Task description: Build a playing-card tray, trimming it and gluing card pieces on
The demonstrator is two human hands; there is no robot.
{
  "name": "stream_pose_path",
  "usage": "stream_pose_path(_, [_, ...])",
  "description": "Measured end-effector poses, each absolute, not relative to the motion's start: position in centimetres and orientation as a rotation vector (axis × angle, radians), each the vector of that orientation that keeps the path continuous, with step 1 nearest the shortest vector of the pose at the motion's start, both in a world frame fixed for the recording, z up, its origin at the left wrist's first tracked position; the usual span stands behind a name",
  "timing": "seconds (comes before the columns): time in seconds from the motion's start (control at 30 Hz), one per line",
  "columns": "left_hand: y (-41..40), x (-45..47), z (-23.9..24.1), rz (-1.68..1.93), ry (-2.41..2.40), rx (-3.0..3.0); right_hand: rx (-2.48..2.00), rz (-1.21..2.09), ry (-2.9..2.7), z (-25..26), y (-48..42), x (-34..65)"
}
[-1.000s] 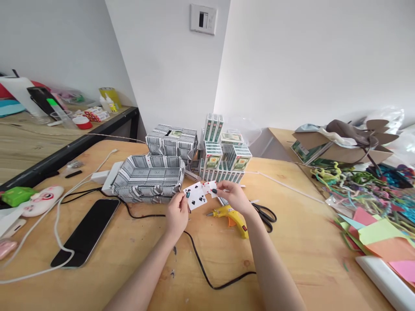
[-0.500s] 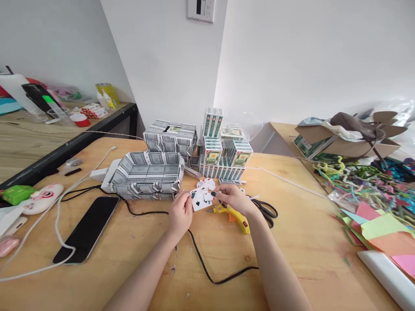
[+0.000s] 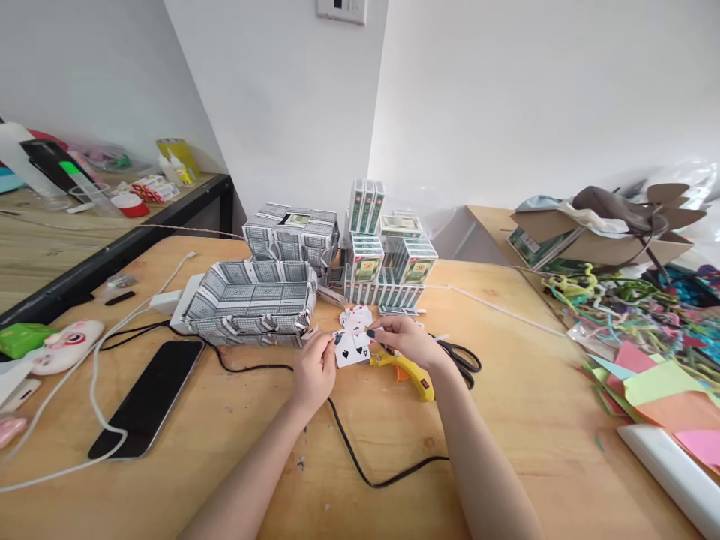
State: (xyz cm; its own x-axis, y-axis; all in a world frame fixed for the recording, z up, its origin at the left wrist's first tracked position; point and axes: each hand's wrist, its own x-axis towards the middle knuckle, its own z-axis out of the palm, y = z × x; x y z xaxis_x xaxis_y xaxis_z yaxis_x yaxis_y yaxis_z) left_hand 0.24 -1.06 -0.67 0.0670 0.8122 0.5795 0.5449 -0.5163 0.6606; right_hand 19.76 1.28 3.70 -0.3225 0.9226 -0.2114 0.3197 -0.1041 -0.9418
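Pinching a small fan of playing cards [image 3: 353,346] between both hands, I hold it just over the wooden worktop [image 3: 506,420], about midway along its width and nearer the far edge. My left hand [image 3: 315,371] grips the fan's left edge with thumb and fingertips. My right hand [image 3: 406,341] grasps its right side. The front card is glossy white, an ace of spades. At least two red-pipped cards peek out behind it, but their full count is hidden.

One yellow plastic glue gun [image 3: 413,375] lies just under my right wrist, and one pair of black-handled scissors [image 3: 462,361] lies to its right. One black cord [image 3: 360,465] loops toward the near edge.

Two rectangular trays folded from patterned card backs sit by the far edge, the front tray [image 3: 253,300] before the rear tray [image 3: 292,236]. Beside them is a stack of green-and-white card packs [image 3: 388,262], with three packs upright on top. One flat black phone [image 3: 147,397] lies toward the left edge.
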Motion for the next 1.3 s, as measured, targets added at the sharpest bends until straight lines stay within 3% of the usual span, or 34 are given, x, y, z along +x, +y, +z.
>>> stream_pose_path(0.17, [-1.3,0.2,-0.7,1.394,1.313,1.895,-1.386,1.434,-1.621,3.8,1.3,19.7])
stream_pose_path(0.43, [-1.7,0.8,-0.6,1.276,0.833,1.023,-1.398,1.41,-1.651,3.8,0.9,19.0])
stream_pose_path(0.57, [-1.3,1.5,-0.3,1.237,0.879,0.772,-1.479,1.316,-1.681,3.9,0.6,18.7])
stream_pose_path(1.1, [-0.7,0.9,-0.3,1.065,1.006,1.007,-1.457,0.735,-2.031,6.6,-1.0,17.5])
stream_pose_path(1.3, [-0.6,0.9,-0.4,1.033,1.077,1.157,-1.423,0.693,-2.051,6.2,-1.0,17.0])
